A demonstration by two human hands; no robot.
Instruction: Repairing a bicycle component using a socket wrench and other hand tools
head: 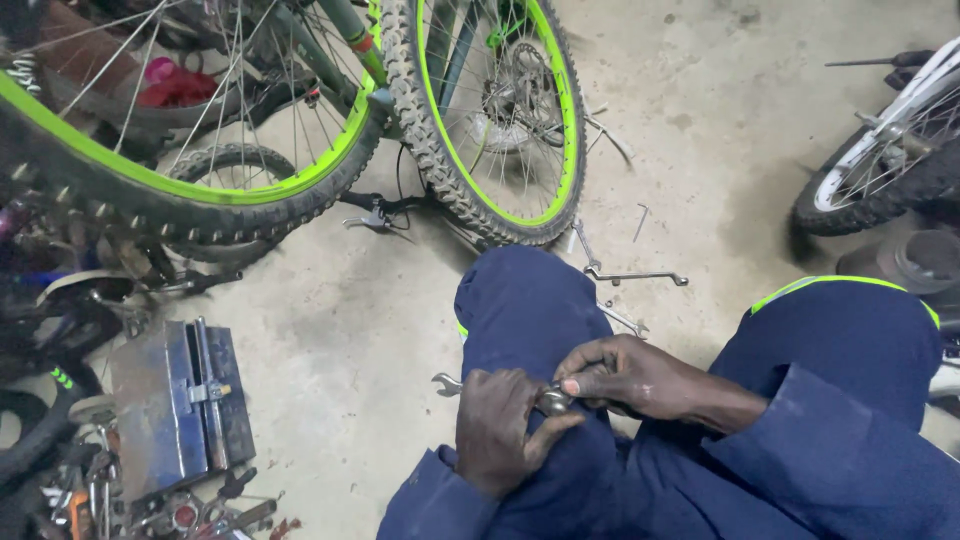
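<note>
Dim, flat indoor light, soft shadows on the concrete floor [330, 340], slight wide-angle bending at edges.

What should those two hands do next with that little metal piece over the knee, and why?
Probably keep both hands closed and twist gently. The left hand and right hand pinch a small shiny metal part between them; a spanner lies just beside them on the floor.

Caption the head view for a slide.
Both hands, left hand and right hand, hold a small metal part beside green-rimmed bicycle wheels.
</note>
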